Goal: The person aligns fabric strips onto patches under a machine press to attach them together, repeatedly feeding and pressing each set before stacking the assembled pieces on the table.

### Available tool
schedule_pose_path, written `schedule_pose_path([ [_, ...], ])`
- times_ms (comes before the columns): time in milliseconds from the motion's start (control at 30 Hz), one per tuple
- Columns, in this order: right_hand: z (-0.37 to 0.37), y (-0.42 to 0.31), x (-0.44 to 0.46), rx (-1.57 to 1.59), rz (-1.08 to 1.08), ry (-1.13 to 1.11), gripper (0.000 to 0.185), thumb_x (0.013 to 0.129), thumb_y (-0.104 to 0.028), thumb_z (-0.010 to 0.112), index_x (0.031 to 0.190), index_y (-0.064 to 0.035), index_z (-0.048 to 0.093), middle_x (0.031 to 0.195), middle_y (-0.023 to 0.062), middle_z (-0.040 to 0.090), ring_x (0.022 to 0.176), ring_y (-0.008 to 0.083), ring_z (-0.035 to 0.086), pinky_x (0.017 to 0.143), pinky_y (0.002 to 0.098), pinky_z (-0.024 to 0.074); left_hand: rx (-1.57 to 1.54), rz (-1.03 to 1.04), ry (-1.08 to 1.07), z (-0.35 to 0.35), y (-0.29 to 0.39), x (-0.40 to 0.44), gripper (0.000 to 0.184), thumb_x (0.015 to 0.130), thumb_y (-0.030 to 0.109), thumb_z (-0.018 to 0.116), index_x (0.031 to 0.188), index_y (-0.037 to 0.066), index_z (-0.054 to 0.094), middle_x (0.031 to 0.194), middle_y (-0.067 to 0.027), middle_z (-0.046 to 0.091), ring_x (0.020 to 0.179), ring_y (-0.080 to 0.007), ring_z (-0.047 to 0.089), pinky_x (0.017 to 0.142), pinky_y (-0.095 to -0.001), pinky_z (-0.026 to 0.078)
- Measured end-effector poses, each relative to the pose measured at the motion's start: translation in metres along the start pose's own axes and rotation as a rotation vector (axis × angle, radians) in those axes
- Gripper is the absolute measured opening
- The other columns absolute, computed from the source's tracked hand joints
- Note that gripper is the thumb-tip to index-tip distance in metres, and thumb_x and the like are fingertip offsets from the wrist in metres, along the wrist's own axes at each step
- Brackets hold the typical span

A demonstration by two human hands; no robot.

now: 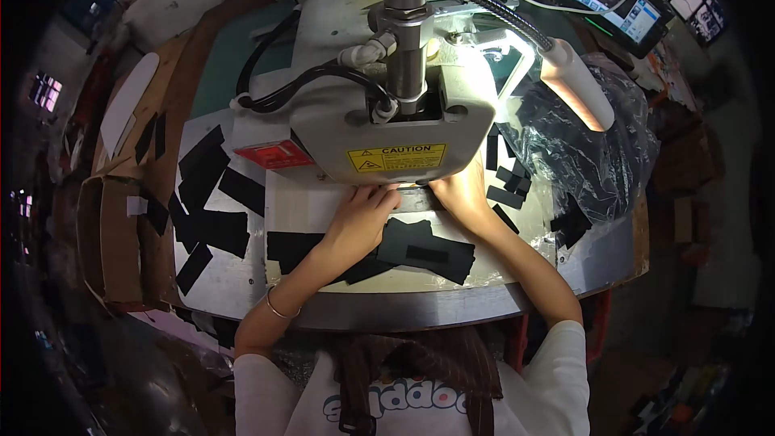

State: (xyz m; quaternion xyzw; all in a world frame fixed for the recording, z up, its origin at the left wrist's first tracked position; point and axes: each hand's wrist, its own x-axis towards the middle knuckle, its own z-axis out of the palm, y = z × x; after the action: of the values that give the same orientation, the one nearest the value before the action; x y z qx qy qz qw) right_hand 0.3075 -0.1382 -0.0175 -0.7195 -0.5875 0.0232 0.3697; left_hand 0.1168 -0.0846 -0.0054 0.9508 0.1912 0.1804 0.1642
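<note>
A large pale machine head with a caution label, which looks like an industrial sewing machine, stands over the work area. At its lower left edge my left hand has its fingers curled in and closed; whatever they press or hold is hidden. My right hand reaches under the right side of the head, and its fingers are mostly covered by the machine. A metal plate shows between both hands. Just in front of them lies a pile of black fabric-like pieces, with a small dark strip on top.
More black pieces are scattered at the left, and smaller ones at the right. A clear plastic bag bulges beyond them. A lamp hangs above on a flexible neck. Further back is a lit screen. A cardboard box stands far left.
</note>
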Motion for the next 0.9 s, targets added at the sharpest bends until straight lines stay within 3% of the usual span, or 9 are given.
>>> schedule_pose_path([
  [133, -0.004, -0.002, -0.002, -0.027, -0.084, 0.003, 0.009, 0.071, -0.012, 0.067, 0.075, -0.0054, 0.062, 0.075, 0.0099, 0.06, 0.081, 0.0267, 0.048, 0.077, 0.0374, 0.0351, 0.002, 0.014, -0.005, 0.001, -0.001, 0.002, 0.024, 0.074, -0.007, 0.052, 0.094, 0.006, 0.052, 0.099, -0.006, 0.06, 0.101, -0.0279, 0.052, 0.087, -0.0406, 0.04],
  [267, -0.001, 0.002, -0.01, -0.173, -0.229, 0.085, 0.016, 0.073, -0.015, 0.068, 0.085, -0.005, 0.061, 0.091, 0.0082, 0.059, 0.082, 0.0253, 0.049, 0.079, 0.0397, 0.0349, 0.02, 0.007, -0.045, 0.002, -0.003, 0.003, 0.028, 0.074, -0.009, 0.051, 0.097, 0.006, 0.054, 0.1, -0.0083, 0.059, 0.102, -0.0269, 0.052, 0.088, -0.0396, 0.04],
  [433, -0.013, -0.002, -0.038, -0.268, -0.345, -0.03, 0.03, 0.075, -0.021, 0.068, 0.099, -0.0035, 0.062, 0.102, 0.0078, 0.059, 0.09, 0.0243, 0.052, 0.086, 0.043, 0.0356, 0.109, 0.055, -0.009, 0.002, 0.001, 0.005, 0.046, 0.072, -0.007, 0.053, 0.116, 0.006, 0.053, 0.103, -0.0076, 0.058, 0.102, -0.0249, 0.052, 0.089, -0.0365, 0.041],
  [500, -0.013, -0.006, -0.048, -0.31, -0.298, -0.044, 0.032, 0.074, -0.019, 0.071, 0.101, -0.0053, 0.062, 0.102, 0.0066, 0.058, 0.098, 0.0244, 0.053, 0.091, 0.0445, 0.035, 0.173, 0.078, -0.015, 0.004, 0.005, 0.006, 0.053, 0.072, -0.007, 0.054, 0.123, 0.006, 0.051, 0.107, -0.0071, 0.057, 0.102, -0.0244, 0.052, 0.09, -0.036, 0.041],
  [567, -0.013, -0.007, -0.05, -0.287, -0.296, -0.027, 0.03, 0.075, -0.016, 0.069, 0.101, -0.0049, 0.063, 0.101, 0.0069, 0.058, 0.096, 0.0242, 0.053, 0.091, 0.0437, 0.0346, 0.276, 0.106, -0.008, 0.009, 0.005, 0.005, 0.058, 0.072, -0.007, 0.054, 0.128, 0.007, 0.049, 0.112, -0.0063, 0.056, 0.102, -0.0239, 0.052, 0.09, -0.0359, 0.041],
  [900, -0.021, -0.001, -0.039, -0.151, -0.255, -0.024, 0.02, 0.076, -0.01, 0.065, 0.095, -0.003, 0.065, 0.092, 0.0056, 0.06, 0.088, 0.0239, 0.053, 0.089, 0.0429, 0.0347, -0.053, 0.054, -0.097, 0.005, -0.003, 0.007, 0.062, 0.069, -0.012, 0.051, 0.128, 0.007, 0.05, 0.115, -0.006, 0.056, 0.107, -0.0261, 0.051, 0.092, -0.0381, 0.041],
])
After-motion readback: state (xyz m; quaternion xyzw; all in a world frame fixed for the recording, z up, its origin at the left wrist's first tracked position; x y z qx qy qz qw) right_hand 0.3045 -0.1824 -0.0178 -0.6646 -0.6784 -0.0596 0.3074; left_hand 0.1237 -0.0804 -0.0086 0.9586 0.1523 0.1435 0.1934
